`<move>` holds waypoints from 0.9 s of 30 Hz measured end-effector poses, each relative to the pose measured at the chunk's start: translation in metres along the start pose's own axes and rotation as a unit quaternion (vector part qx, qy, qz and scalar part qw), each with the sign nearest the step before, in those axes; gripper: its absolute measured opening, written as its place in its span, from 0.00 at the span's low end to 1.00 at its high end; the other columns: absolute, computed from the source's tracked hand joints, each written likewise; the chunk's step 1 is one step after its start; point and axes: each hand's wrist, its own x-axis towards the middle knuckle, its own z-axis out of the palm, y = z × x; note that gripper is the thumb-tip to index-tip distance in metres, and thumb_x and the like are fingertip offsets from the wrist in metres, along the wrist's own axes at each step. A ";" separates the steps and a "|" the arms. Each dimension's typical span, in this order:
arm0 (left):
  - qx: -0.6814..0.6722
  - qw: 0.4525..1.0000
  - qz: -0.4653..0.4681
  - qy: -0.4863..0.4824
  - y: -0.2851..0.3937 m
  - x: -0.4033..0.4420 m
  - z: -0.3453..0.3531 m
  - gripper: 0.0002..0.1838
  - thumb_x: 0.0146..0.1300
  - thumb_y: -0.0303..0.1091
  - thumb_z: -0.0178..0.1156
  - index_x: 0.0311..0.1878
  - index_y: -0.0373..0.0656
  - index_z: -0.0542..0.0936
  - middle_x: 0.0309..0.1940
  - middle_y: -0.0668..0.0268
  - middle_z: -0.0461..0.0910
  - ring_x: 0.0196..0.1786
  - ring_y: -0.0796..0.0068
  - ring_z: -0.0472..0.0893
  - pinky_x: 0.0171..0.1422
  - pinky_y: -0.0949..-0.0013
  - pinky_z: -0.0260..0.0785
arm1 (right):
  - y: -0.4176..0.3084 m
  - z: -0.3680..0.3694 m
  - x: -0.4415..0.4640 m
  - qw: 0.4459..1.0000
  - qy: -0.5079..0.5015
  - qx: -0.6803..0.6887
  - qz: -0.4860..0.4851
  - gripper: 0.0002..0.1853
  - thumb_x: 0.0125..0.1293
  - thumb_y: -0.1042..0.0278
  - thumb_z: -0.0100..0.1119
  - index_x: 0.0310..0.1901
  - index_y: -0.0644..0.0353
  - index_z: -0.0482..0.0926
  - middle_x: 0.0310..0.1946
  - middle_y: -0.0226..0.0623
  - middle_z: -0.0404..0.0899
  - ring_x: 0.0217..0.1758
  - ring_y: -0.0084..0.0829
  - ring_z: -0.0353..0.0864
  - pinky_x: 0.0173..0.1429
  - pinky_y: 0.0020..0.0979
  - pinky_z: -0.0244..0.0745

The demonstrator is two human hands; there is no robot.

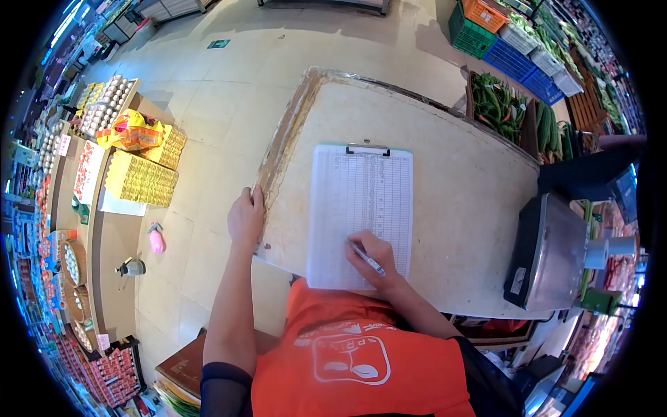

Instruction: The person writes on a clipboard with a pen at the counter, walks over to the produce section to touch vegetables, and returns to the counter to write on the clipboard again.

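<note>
The right hand [381,249] holds a white pen [369,260] in a writing grip, with its fingers bent close around it. It is over the lower part of a printed form [361,187], a sheet full of lines and little boxes. I can't tell if the pen tip touches the sheet. The right arm comes in from the lower right, and the forearm slants up and left over the table's near edge.

The left arm reaches forward, almost straight. The left hand [246,217] is at the table's worn left edge, with its back up and its fingers pointing away from the body. I can't tell if those fingers grip the edge.

The form lies flat on the pale table [458,222], in front of the red apron [424,368]. A metal clip [368,149] is at its top. A weighing scale [549,254] stands on the right side, and a box of green peppers [497,101] is by the table's far right edge.
</note>
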 end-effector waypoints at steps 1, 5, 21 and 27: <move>0.001 1.000 -0.002 -0.001 0.000 0.000 0.000 0.27 0.78 0.54 0.43 0.41 0.37 0.78 0.35 0.44 0.84 0.42 0.41 0.83 0.47 0.45 0.73 | 0.001 0.000 0.000 1.000 0.001 0.000 -0.001 0.06 0.62 0.76 0.67 0.38 0.62 0.78 0.25 0.41 0.79 0.25 0.32 0.83 0.31 0.32 0.75; 0.002 1.000 0.000 0.003 0.000 0.001 0.000 0.27 0.78 0.53 0.43 0.41 0.37 0.78 0.34 0.44 0.84 0.41 0.41 0.83 0.46 0.45 0.73 | 0.002 0.001 -0.001 1.000 0.025 -0.007 -0.005 0.07 0.62 0.76 0.67 0.39 0.61 0.78 0.25 0.41 0.80 0.25 0.32 0.83 0.31 0.32 0.75; 0.003 1.000 -0.003 0.002 0.001 0.001 0.001 0.26 0.77 0.53 0.43 0.40 0.37 0.78 0.34 0.43 0.83 0.41 0.41 0.83 0.46 0.44 0.73 | 0.007 0.002 -0.004 1.000 0.018 0.021 -0.012 0.07 0.59 0.79 0.67 0.37 0.62 0.77 0.22 0.39 0.79 0.23 0.28 0.82 0.29 0.28 0.75; -0.004 1.000 -0.004 0.000 0.002 0.000 -0.001 0.27 0.77 0.53 0.43 0.41 0.37 0.79 0.35 0.43 0.83 0.42 0.41 0.83 0.47 0.45 0.73 | 0.005 0.001 -0.003 1.000 0.013 0.005 -0.016 0.07 0.60 0.78 0.68 0.37 0.61 0.78 0.22 0.40 0.80 0.23 0.29 0.83 0.29 0.30 0.76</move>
